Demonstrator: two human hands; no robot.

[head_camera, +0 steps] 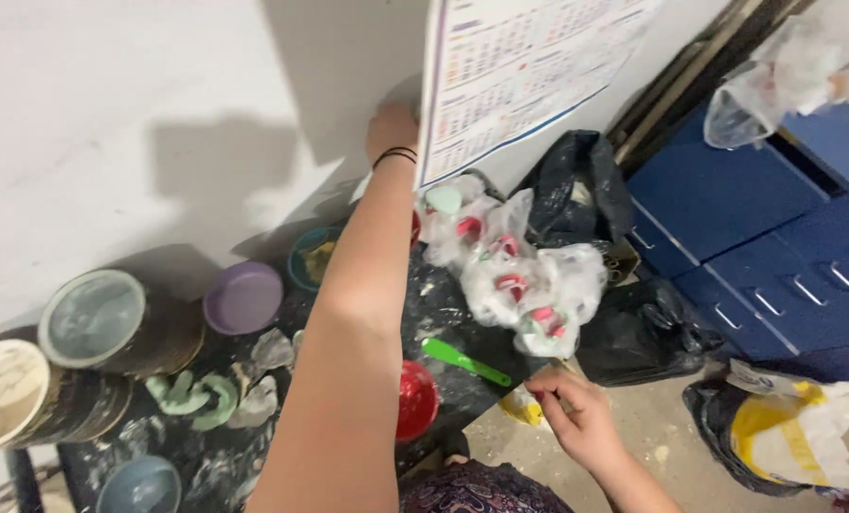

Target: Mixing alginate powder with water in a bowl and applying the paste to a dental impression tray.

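Hands are working at a cluttered desk (pixel 206 465). Left hand (pixel 391 128) is reaching behind a wall calendar (pixel 515 71) at top centre — finger state hidden. Right hand (pixel 576 413), lower right, is pinching something small, fingers together; next comes a careful placing.
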